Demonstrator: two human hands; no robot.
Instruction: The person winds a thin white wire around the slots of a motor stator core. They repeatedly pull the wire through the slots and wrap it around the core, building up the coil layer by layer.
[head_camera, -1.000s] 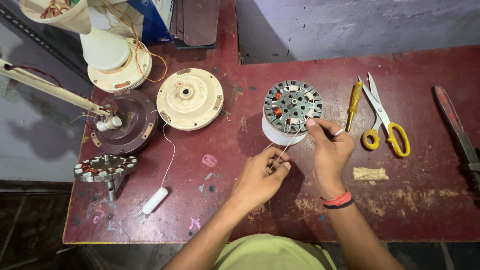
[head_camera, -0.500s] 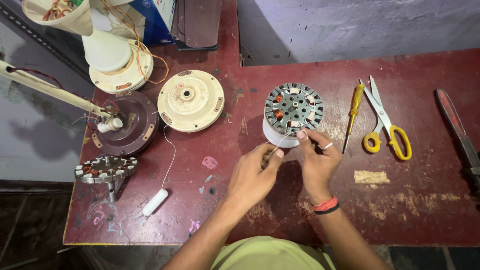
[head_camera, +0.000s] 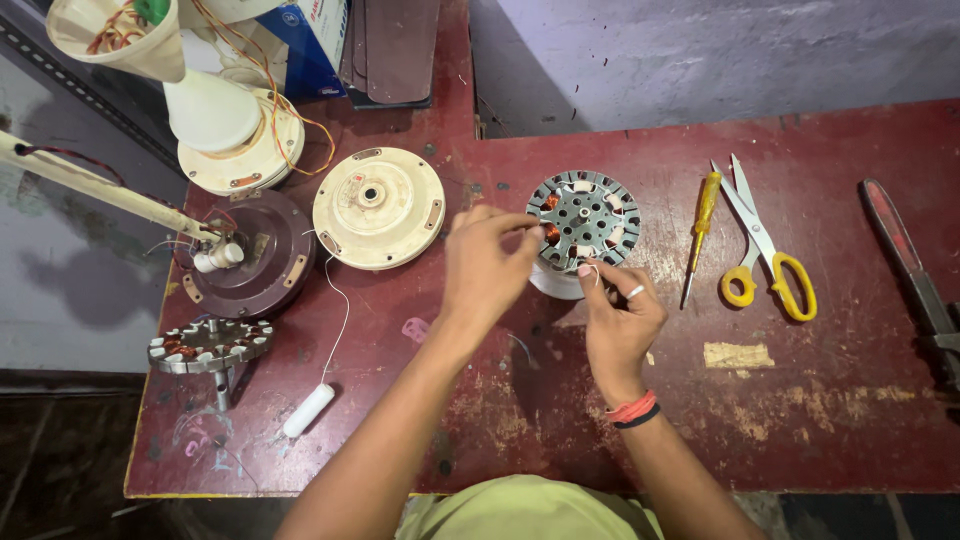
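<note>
A round grey fan stator (head_camera: 586, 217) with copper windings in its slots rests on a white spool on the dark red table (head_camera: 820, 400). My left hand (head_camera: 486, 265) is at the stator's left edge, fingers pinched on a thin wire. My right hand (head_camera: 618, 320), with a ring and red and black wristbands, is at the stator's near edge, fingertips pinching the same thin wire.
Right of the stator lie a yellow screwdriver (head_camera: 700, 225), yellow-handled scissors (head_camera: 765, 250) and a red-handled tool (head_camera: 905, 260). Left are a cream fan cover (head_camera: 378, 206), a brown motor housing (head_camera: 255, 255), a second stator (head_camera: 208, 346) and a white capacitor (head_camera: 308, 409).
My left hand has risen from the table in front of the stator to its left edge. My right hand has shifted left, to the stator's near edge.
</note>
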